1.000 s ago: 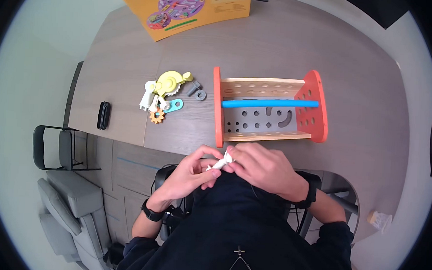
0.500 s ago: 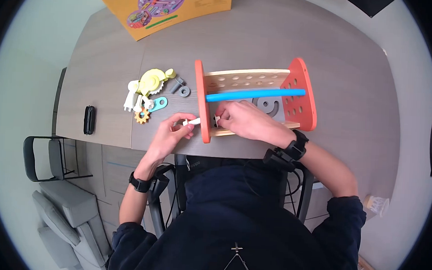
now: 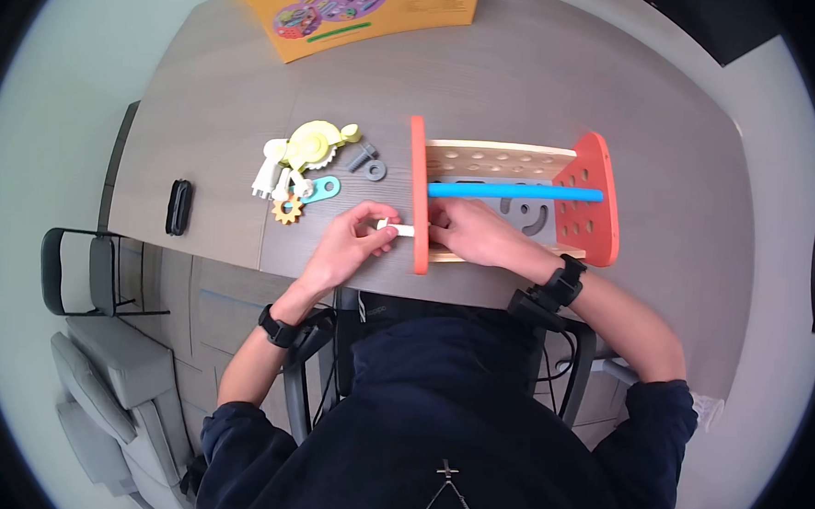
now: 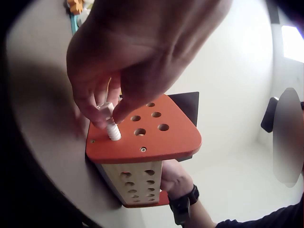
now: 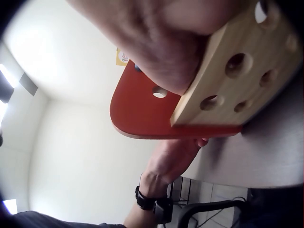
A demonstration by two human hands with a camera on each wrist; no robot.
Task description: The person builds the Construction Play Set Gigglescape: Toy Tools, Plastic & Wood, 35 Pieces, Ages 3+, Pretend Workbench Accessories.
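Note:
My left hand (image 3: 345,247) pinches a white toy bolt (image 3: 403,229) by its head. In the left wrist view the threaded shank (image 4: 113,132) points into the red end panel (image 4: 178,142) of a toy toolbox, right at one of its holes. My right hand (image 3: 471,232) reaches inside the box under the blue handle bar (image 3: 521,193), fingers bent up to the inner face of that same panel. The small white piece pinched there half a second ago is now hidden behind the panel and hand. In the right wrist view, the wooden side board (image 5: 223,85) covers those fingertips.
Left of the toolbox lie yellow and white toy parts (image 3: 312,143), an orange gear (image 3: 287,210), a turquoise strip (image 3: 324,189), a grey bolt (image 3: 364,155) and a grey nut (image 3: 375,170). A black case (image 3: 179,208) sits farther left. The yellow carton (image 3: 365,17) stands behind.
Both hands have gone from in front of the body to the toolbox's left panel. The bolt's shank now lines up with the panel; the right hand has moved closer to the inner face.

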